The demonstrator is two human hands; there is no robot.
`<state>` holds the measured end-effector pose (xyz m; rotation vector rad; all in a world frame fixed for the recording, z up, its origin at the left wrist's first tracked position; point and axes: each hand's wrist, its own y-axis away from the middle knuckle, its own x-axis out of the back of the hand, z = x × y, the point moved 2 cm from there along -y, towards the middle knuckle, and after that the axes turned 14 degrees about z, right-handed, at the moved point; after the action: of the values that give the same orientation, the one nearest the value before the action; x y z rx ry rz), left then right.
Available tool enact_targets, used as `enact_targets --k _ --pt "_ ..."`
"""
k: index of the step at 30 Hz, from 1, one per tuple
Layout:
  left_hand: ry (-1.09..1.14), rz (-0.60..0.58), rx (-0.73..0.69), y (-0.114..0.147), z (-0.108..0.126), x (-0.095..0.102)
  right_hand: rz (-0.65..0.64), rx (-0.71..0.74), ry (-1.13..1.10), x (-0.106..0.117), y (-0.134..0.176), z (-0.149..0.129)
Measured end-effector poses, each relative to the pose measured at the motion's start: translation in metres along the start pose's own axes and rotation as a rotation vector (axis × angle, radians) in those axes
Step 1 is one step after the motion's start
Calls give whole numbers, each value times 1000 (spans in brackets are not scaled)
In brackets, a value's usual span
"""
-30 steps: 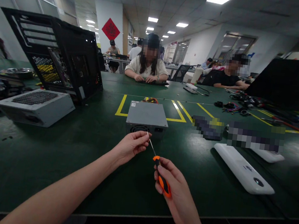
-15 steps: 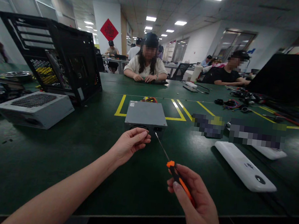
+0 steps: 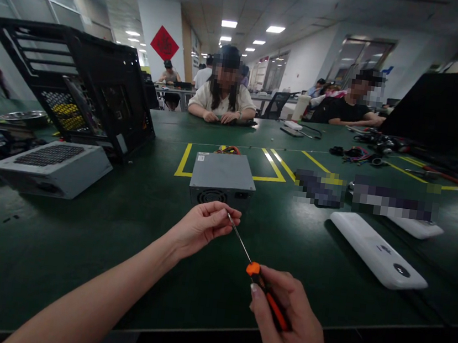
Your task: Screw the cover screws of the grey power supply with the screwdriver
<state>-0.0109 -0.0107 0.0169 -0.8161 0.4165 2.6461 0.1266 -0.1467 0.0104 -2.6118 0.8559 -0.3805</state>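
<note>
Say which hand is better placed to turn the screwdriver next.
Right, most likely. The right hand grips the screwdriver by its orange-and-black handle, while the left hand is up at the tip, in front of the grey metal box. Whether the left pinches anything is unclear.

A computer case (image 3: 103, 70) and workbench (image 3: 188, 300) show a workshop

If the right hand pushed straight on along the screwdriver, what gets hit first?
Most likely the left hand: the screwdriver in the right hand ends right at it in the picture, though depth is unclear.
</note>
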Motion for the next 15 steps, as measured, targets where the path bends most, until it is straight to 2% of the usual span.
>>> enact_targets --k 8,15 --pt "-51 11 -4 0 1 0 55 206 101 2 -2 -2" --pt "-229 6 -80 -3 4 2 109 537 349 4 -1 4"
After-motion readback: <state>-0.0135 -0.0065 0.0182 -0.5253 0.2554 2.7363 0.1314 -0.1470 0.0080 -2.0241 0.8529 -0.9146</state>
